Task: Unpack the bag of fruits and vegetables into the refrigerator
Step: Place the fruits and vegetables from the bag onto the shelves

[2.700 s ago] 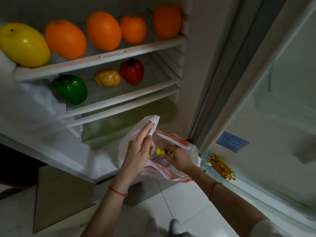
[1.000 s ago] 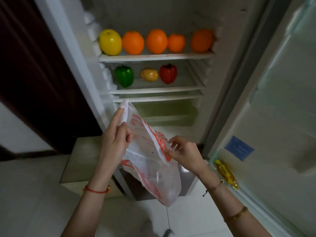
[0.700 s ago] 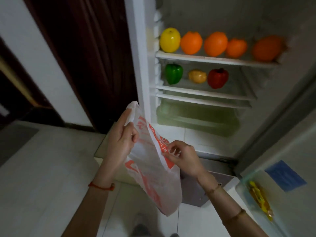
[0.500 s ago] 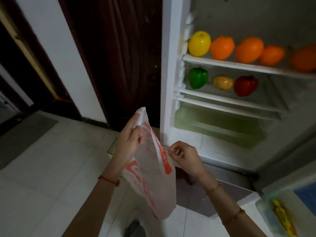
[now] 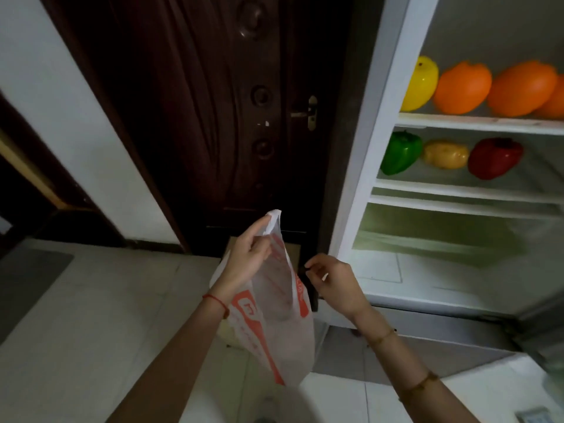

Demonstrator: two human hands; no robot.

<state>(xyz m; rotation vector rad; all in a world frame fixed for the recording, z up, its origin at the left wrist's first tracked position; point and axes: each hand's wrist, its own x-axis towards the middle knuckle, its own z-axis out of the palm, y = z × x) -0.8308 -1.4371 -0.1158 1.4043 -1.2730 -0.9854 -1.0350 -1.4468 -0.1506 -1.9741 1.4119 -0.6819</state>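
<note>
A thin white plastic bag [image 5: 274, 315] with orange print hangs limp and looks flat. My left hand [image 5: 247, 261] pinches its top edge. My right hand [image 5: 335, 282] hovers just right of the bag with fingers curled; whether it touches the bag is unclear. In the open refrigerator [image 5: 366, 178] on the right, the upper shelf bears a yellow fruit [image 5: 419, 83] and oranges [image 5: 462, 87]. On the shelf below lie a green pepper [image 5: 399, 152], a yellowish potato [image 5: 445, 154] and a red pepper [image 5: 494, 158].
A pale green crisper drawer [image 5: 442, 236] sits under the shelves. A dark wooden door [image 5: 213, 117] stands left of the refrigerator, with a low box [image 5: 294, 251] at its foot behind the bag. The floor [image 5: 91, 315] is light tile.
My view has swung left, away from the refrigerator and toward the dark door. The bag, which held something small and yellow at first, now hangs flat from my left hand.
</note>
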